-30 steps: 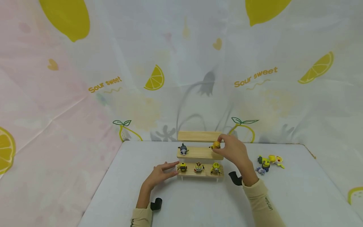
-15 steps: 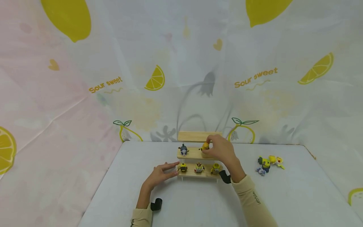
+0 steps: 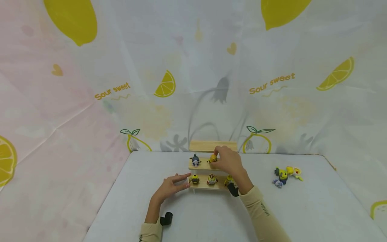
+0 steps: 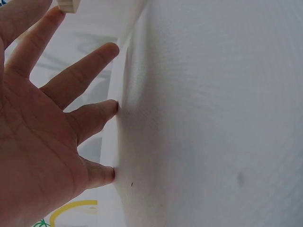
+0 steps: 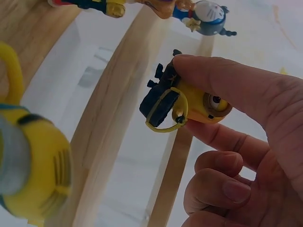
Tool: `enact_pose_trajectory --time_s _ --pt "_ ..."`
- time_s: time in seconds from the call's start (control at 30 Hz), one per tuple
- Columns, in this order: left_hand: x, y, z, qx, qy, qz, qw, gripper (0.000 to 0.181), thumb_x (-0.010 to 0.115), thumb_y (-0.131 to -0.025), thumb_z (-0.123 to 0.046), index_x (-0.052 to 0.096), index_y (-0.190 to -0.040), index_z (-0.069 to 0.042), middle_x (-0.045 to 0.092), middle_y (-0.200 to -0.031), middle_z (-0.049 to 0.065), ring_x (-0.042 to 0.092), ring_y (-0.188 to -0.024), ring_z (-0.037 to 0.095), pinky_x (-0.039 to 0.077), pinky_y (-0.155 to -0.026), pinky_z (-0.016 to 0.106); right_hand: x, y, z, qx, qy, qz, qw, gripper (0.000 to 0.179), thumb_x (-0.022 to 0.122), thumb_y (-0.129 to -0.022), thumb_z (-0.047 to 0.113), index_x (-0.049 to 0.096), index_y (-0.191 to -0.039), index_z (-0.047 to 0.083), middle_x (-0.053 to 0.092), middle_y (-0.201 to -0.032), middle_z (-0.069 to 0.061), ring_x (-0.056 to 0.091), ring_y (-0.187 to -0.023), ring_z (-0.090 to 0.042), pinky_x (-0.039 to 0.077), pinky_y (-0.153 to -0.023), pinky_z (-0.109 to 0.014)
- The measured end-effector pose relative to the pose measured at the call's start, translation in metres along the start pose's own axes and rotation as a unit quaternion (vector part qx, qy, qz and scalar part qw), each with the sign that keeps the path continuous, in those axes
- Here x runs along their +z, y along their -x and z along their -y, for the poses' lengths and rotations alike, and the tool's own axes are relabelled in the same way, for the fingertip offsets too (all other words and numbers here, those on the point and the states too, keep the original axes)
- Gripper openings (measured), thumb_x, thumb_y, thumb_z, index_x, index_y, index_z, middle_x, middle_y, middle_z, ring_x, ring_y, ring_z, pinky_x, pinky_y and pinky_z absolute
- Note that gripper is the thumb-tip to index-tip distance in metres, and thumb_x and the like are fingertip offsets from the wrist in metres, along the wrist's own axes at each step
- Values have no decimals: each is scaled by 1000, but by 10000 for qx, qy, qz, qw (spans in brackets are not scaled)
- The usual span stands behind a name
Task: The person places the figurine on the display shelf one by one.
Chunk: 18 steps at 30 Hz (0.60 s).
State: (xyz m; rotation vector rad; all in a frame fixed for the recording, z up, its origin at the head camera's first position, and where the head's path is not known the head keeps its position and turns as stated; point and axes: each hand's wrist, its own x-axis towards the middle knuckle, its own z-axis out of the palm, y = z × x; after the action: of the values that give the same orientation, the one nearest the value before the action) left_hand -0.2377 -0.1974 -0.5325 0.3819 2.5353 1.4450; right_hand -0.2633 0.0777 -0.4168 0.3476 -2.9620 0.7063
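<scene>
The right hand (image 3: pixel 228 162) has thumb and a finger clamped on a yellow toy (image 3: pixel 213 159), gripped near its fingertips; the other fingers are curled in. Since the earliest frame, hand and toy have shifted left along the middle board (image 3: pixel 204 164) of the wooden shelf, from its right end to about its centre. Whether the toy's feet touch the board cannot be told. A dark-haired toy (image 3: pixel 195 161) stands left of the pinched one, near but apart, in its earlier place.

Below the right hand, the lower board carries three toys; the rightmost (image 3: pixel 228 179), previously in full view, is now partly covered by the black wrist piece (image 3: pixel 233 189).

The left hand (image 3: pixel 168 186), unchanged, has its fingers straight and apart, by the lower board's left end. Well right of the right hand, three loose toys (image 3: pixel 283 175) lie unmoved on the surface (image 3: pixel 199 218).
</scene>
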Motion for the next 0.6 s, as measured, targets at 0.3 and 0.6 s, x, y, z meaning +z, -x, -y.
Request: enact_pose_trajectory --time_s 0.3,0.6 --pt "0 -1 1 5 8 22 10000 46 75 -86 -43 66 -130 -34 58 -137 1 23 -144 42 -16 -103 73 6 0 7 74 96 69 9999 31 85 -76 32 63 -90 15 58 -86 0 50 -65 -16 41 -50 -30" --pt "-1 -1 1 -29 -40 23 10000 47 75 -86 -45 66 -131 -33 57 -138 0 24 -143 42 -15 -103 73 11 2 9 -10 189 54 9998 32 86 -77 33 64 -94 16 58 -84 1 49 -60 -15 40 -49 -29"
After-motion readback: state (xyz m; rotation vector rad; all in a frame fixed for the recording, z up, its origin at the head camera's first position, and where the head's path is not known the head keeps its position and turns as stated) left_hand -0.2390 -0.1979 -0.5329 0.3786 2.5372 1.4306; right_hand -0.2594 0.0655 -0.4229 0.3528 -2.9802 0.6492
